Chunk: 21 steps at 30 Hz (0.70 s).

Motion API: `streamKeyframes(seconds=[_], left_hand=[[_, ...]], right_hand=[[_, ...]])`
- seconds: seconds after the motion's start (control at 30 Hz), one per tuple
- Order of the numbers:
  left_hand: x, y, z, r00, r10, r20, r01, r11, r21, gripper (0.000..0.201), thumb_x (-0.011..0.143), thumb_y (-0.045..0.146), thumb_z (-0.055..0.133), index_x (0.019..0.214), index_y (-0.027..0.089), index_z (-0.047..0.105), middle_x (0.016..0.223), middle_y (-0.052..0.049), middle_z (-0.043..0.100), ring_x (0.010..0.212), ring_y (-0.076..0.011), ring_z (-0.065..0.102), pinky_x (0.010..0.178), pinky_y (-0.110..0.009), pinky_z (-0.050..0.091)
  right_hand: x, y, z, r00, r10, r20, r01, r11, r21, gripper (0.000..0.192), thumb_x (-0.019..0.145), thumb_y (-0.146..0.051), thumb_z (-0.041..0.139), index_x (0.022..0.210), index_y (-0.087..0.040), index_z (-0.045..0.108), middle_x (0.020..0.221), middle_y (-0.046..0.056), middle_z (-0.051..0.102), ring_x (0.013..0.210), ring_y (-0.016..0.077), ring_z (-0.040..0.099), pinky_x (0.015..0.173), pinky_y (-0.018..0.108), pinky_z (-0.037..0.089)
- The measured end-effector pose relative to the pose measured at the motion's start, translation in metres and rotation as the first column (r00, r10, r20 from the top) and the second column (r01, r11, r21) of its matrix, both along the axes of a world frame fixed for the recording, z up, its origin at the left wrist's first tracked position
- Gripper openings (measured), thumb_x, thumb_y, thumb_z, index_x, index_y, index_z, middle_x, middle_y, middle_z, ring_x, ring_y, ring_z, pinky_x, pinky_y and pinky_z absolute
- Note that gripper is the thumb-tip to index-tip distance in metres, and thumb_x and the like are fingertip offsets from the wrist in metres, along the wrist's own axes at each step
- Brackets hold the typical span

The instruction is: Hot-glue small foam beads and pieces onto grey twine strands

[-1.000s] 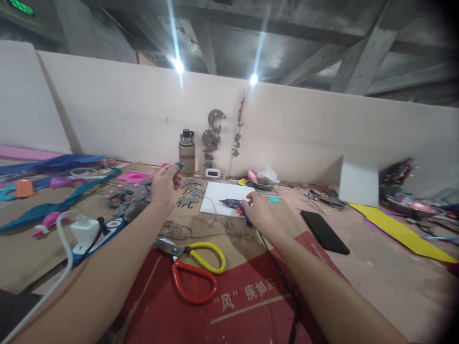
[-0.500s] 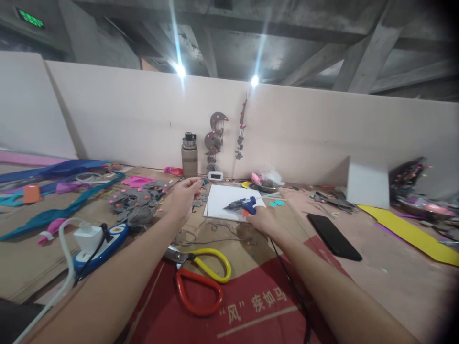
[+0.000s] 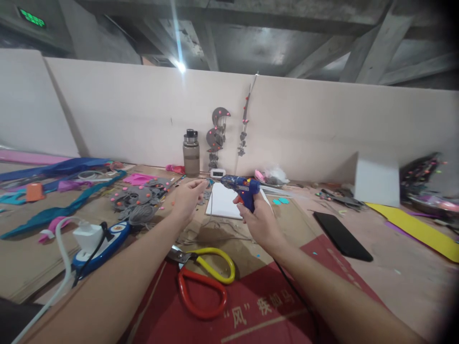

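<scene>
Pale panelling [image 3: 304,124] rises beyond the counter [image 3: 412,253]. At centre, fingers of the left hand [image 3: 188,198] pinch a teal piece [image 3: 210,182], likely exposing its edge; fingers of the right hand [image 3: 260,222] clamp the glue gun [image 3: 247,187] by its handle, likely avoiding its nozzle. Scissors [image 3: 182,258] crowd the near side; around the phone [image 3: 342,236], right, looks roomier.

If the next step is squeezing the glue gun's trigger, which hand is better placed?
Probably the right hand: it grips the blue glue gun, close to its orange trigger. The left hand seems occupied, pinching a small teal piece.
</scene>
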<state>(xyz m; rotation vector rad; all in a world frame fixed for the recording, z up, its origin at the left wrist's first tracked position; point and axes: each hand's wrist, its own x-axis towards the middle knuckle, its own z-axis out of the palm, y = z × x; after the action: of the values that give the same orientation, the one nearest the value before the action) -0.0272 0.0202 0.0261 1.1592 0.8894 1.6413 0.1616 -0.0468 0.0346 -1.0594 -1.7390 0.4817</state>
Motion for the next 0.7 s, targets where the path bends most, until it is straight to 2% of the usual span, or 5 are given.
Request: streamKeyframes(seconds=[0.13,0.47,0.7], left_hand=[[0.001,-0.001,0.0,1.0,-0.026,-0.008,0.026,1.0,0.003,0.031,0.06,0.038,0.074,0.073,0.013,0.063,0.061,0.004,0.05,0.044,-0.003,0.035,0.04,-0.019,0.018],[0.007,-0.009,0.004,0.998,-0.067,-0.02,0.067,0.998,0.009,0.031,0.06,0.039,0.074,0.071,0.013,0.061,0.055,0.005,0.047,0.044,-0.0034,0.033,0.04,-0.019,0.018],[0.01,-0.012,0.004,0.995,-0.02,-0.095,0.023,0.999,0.036,0.031,0.062,0.041,0.072,0.072,0.013,0.063,0.051,0.005,0.045,0.044,-0.0049,0.034,0.043,-0.02,0.02]], right_hand=[[-0.001,-0.004,0.004,0.996,-0.047,0.074,0.047,0.999,0.005,0.016,0.081,-0.022,0.047,0.095,-0.02,0.052,0.08,0.002,0.06,0.068,0.0149,0.053,0.064,0.028,0.041],[-0.001,-0.004,0.003,0.987,-0.078,0.142,0.07,0.996,0.063,0.014,0.081,-0.022,0.047,0.094,-0.02,0.051,0.084,0.004,0.061,0.075,0.0181,0.054,0.069,0.03,0.041],[-0.002,-0.004,0.001,0.983,-0.088,0.161,0.075,0.993,0.088,0.014,0.082,-0.022,0.046,0.095,-0.019,0.051,0.087,0.005,0.061,0.078,0.0193,0.054,0.071,0.032,0.041]])
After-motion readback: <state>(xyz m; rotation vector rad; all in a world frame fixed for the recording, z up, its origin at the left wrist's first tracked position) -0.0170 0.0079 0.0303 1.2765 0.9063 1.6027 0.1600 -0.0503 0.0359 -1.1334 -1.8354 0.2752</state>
